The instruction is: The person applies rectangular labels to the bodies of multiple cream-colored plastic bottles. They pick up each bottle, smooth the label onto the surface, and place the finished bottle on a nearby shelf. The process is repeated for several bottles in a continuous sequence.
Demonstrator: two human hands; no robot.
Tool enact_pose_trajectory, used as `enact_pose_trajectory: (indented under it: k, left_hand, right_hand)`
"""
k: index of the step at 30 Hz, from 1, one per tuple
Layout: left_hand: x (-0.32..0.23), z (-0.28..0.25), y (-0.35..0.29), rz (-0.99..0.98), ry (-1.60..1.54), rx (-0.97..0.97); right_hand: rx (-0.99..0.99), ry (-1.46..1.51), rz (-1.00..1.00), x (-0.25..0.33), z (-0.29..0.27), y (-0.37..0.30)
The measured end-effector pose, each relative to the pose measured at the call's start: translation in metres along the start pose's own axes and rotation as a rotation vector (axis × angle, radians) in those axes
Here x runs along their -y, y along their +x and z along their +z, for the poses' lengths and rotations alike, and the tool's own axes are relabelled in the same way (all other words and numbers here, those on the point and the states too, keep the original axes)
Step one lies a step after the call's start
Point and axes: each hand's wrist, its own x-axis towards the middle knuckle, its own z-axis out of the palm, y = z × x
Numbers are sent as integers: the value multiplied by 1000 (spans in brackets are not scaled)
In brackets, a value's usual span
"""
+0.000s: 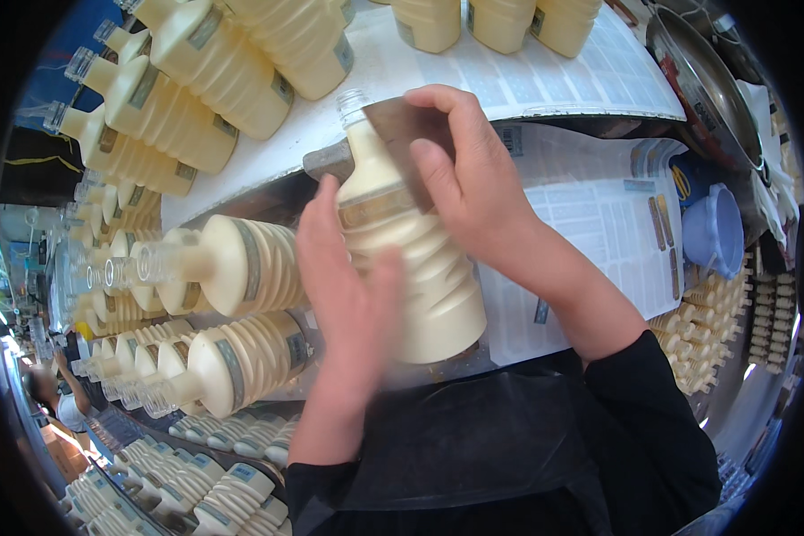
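Left hand (344,286) wraps the ribbed side of the bottle (411,268), grip clamped on it; looks like it steadies the bottle, which lies tilted with its open neck pointing away from the body. Bottle is cream-filled, uncapped, sitting between both hands just above the worktop (393,71) edge.

Right hand (469,174) presses a flat dark pad (402,121) against the bottle's shoulder, fingers closed over pad and bottle together. Probably rubbing or smoothing the band label (375,207) there; can't tell more, left hand is motion-blurred.

Filled bottles (196,89) lie on their sides in rows on the white worktop ahead, necks left, likely so they stack without rolling. More bottles (241,268) lie left of the hands, necks left too, and lower left are further rows (205,487).

Printed paper sheets (598,223) cover the surface to the right. Blue plastic cup (719,230) sits on them, metal pan (701,80) behind. Small cream items (701,330) are packed at right. Person wears black sleeves. Crowded workshop, another person low left.
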Motion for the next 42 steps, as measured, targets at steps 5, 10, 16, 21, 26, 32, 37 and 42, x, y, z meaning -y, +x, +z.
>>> enact_pose_trajectory:
  k: [5,10,16,21,26,32,37,42]
  left_hand:
    - [-1,2,-21,-23,24,132]
    - [0,4,-19,-67,-129,112]
    - [15,3,-31,-387,-725,167]
    - [14,-1,-30,-403,-963,217]
    - [-6,-8,-29,-360,-679,134]
    - [-13,-12,-28,-203,-263,74]
    - [-7,-8,-34,-96,-95,-18]
    - [7,-5,-39,-152,-66,48]
  right_hand:
    - [-65,-27,13,-26,-3,-4]
    - [-70,-20,-35,-15,-15,-1]
    - [-41,85,79,-20,-19,-17]
    - [-95,-98,-286,-13,-16,-48]
    - [-46,-226,-608,16,-15,-37]
    - [183,-340,-673,54,-4,-31]
    - [143,-492,-635,73,17,-23]
    - [375,-247,-342,74,14,-19]
